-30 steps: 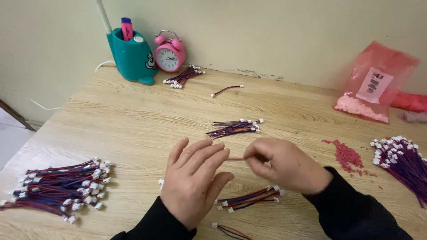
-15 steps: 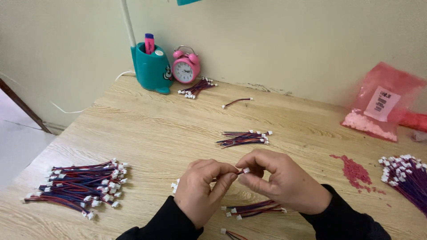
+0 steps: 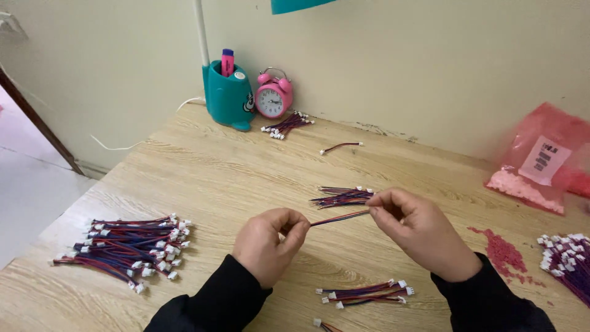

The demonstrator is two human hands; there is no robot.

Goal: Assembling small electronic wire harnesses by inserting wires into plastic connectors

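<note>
Head view, looking down on a pale wood-grain desk (image 3: 203, 178). Far left on it lies a large heap of short red-and-blue wire leads with white plastic connectors (image 3: 126, 246), spread in a loose fan near the desk's edge. Behind, against the wall, stands a teal plastic pen holder (image 3: 228, 98) with a pink marker in it, and just beside that a small pink twin-bell alarm clock (image 3: 273, 98). A small bunch of the same leads (image 3: 287, 124) lies in front of the clock, and a single loose lead (image 3: 340, 147) a little to its right.

The left hand (image 3: 268, 245) is clenched, thumb and forefinger pinching one end of a thin red-and-blue wire lead (image 3: 339, 217). The lead runs taut, raised above the desk, rising slightly to the right hand (image 3: 421, 230), whose fingertips pinch its other end. Just behind the lead a small bundle of leads (image 3: 342, 197) rests on the desk; another small bundle (image 3: 367, 292) lies near the front edge between the two black sleeves.

Right of the hand is a scatter of red granules (image 3: 501, 251). At the far right lies another heap of leads (image 3: 565, 258), and behind it a translucent pink plastic bag with a white label (image 3: 541, 169).
</note>
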